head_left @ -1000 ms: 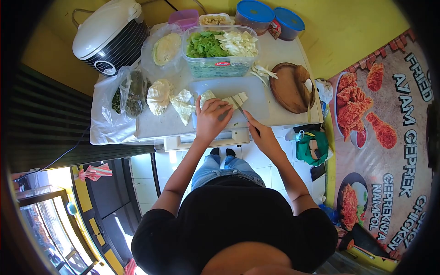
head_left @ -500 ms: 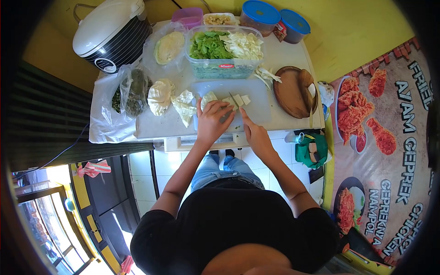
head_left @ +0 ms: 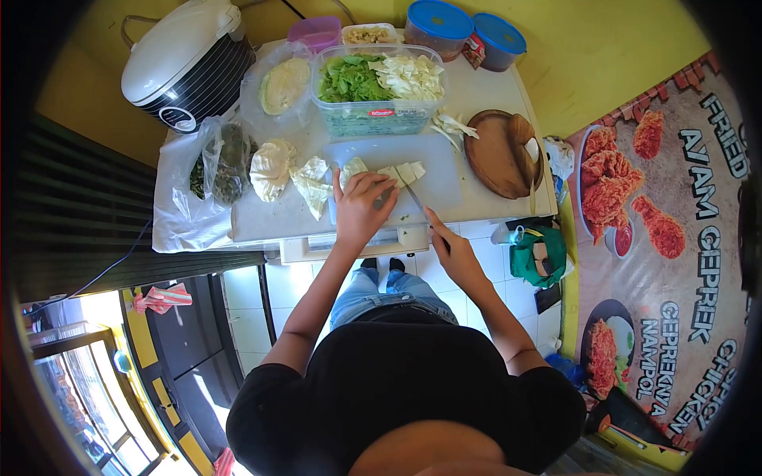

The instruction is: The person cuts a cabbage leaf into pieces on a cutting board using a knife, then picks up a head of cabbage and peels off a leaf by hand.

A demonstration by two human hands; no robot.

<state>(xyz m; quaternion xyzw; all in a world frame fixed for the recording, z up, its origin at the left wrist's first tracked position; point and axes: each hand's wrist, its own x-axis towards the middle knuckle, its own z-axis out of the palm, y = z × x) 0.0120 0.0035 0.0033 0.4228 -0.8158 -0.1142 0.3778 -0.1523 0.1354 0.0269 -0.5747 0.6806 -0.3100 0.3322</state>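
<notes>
Slicing pale cabbage leaf (head_left: pixel 410 171) takes place on the translucent cutting board (head_left: pixel 443 155), near the middle of the table (head_left: pixel 504 91) at its near edge. The right hand (head_left: pixel 456 255) is closed around the knife (head_left: pixel 414 196), forefinger extended toward the blade. The left hand (head_left: pixel 363 208) lies palm down over the leaf, left of the blade; whether its fingertips pinch the leaf cannot be told. For a good cut, curl the left fingertips back, keep the thumb behind them, and draw the blade fully through to the board. Keep strips even by shifting the left hand leftward in equal steps.

Markings: the poster (head_left: pixel 627 274) at right reads FRIED, AYAM GEPREK, GEPREKNYA NAMPOL and CHICKEN. The red label (head_left: pixel 382 113) on the near wall of the clear container (head_left: pixel 341 119), beyond the board, is too small to read
</notes>
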